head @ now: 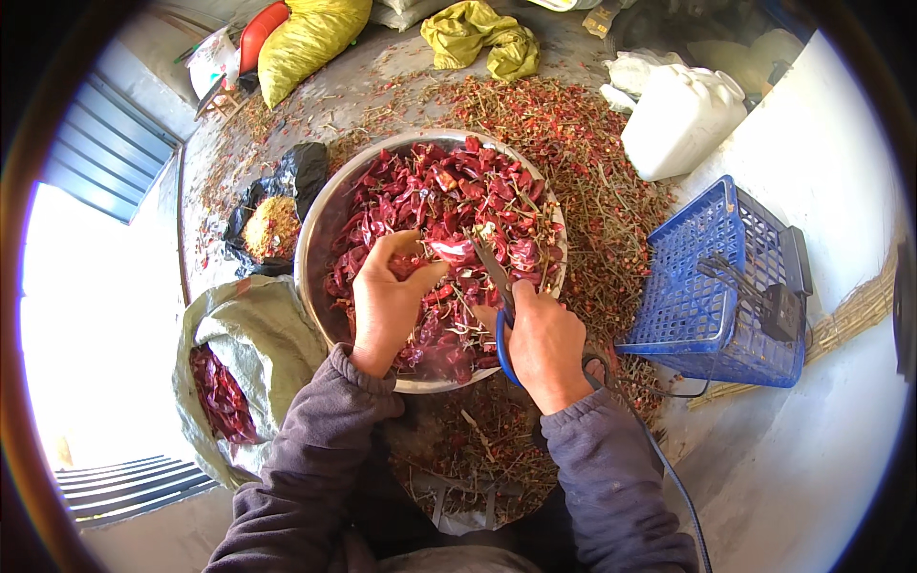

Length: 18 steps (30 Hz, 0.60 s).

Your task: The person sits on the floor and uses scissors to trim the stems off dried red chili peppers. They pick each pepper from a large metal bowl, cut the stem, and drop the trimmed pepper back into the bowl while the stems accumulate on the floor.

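Over a wide metal basin (315, 236) heaped with dried red chili peppers (408, 193), my left hand (387, 294) pinches one dried chili pepper (453, 251) between thumb and fingers. My right hand (548, 336) grips a pair of scissors (506, 322) by the blue handles. Their dark blades point up and left, with the tips close to the stem end of the held chili. Whether the blades touch it, I cannot tell. Loose stems lie among the chilies on the basin's right side.
Chili stems and scraps (594, 215) cover the floor right of the basin. A blue plastic crate (688, 286) and white jerrycan (680, 122) stand along the right wall. At left lie an open woven sack (251, 336) of chilies and a black plastic bag (308, 172) holding yellowish seeds (272, 228). A cable (673, 465) runs beside my right arm.
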{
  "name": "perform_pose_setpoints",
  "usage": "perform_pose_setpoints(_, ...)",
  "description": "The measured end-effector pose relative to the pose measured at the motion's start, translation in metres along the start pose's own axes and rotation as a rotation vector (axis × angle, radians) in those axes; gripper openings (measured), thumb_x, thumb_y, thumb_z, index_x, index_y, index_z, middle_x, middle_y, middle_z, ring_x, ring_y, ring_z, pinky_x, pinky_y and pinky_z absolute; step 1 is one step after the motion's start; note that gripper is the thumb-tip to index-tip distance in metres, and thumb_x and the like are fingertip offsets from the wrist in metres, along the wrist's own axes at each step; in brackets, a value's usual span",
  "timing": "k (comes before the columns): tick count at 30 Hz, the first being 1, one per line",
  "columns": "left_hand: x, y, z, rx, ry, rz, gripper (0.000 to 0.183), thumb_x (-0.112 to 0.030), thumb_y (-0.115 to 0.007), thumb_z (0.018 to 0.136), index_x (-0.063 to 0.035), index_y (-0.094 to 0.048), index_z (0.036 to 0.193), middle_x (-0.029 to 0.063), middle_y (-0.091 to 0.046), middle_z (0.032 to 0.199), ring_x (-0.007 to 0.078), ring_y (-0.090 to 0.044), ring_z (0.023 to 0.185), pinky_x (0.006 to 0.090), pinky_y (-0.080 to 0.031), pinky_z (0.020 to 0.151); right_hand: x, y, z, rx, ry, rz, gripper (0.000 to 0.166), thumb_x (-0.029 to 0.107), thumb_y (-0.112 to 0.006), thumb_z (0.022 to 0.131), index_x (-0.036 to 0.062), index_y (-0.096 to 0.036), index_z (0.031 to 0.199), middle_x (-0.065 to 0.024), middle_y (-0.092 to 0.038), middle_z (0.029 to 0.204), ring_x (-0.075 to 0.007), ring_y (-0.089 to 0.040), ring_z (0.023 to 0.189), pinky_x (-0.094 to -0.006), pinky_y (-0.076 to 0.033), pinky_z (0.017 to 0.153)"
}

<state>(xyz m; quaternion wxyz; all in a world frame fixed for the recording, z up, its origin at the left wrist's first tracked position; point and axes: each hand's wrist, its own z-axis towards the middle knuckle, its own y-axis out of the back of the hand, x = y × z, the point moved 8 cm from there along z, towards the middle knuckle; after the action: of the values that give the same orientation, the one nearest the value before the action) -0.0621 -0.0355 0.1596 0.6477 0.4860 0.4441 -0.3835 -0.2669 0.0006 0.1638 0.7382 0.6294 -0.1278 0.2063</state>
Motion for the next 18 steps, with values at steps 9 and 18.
perform_pose_setpoints(9, 0.004, -0.02, -0.003, 0.419, 0.073, 0.35, 0.038, -0.018, -0.079, 0.085, 0.0003, -0.07, 0.116, 0.0111, -0.064, 0.073, 0.0122, -0.055, 0.062, 0.0321, -0.048, 0.059, 0.016, -0.01, -0.015, 0.082, 0.077, 0.286, 0.046, 0.047, -0.076, 0.088, 0.0052, -0.058, 0.086, -0.0164, -0.063, 0.065, -0.039, -0.066, 0.06, -0.0486, -0.051, 0.053)
perform_pose_setpoints(18, 0.0, -0.028, -0.004, 0.395, 0.0, -0.067, 0.022, -0.009, -0.076, 0.091, 0.0023, -0.071, 0.109, -0.0009, -0.067, 0.085, 0.0046, -0.057, 0.081, 0.0244, -0.048, 0.072, 0.012, -0.015, -0.017, 0.242, -0.1, 0.894, 0.045, 0.042, -0.073, 0.095, 0.0021, -0.057, 0.082, -0.0079, -0.059, 0.063, -0.0206, -0.056, 0.052, -0.0389, -0.046, 0.053)
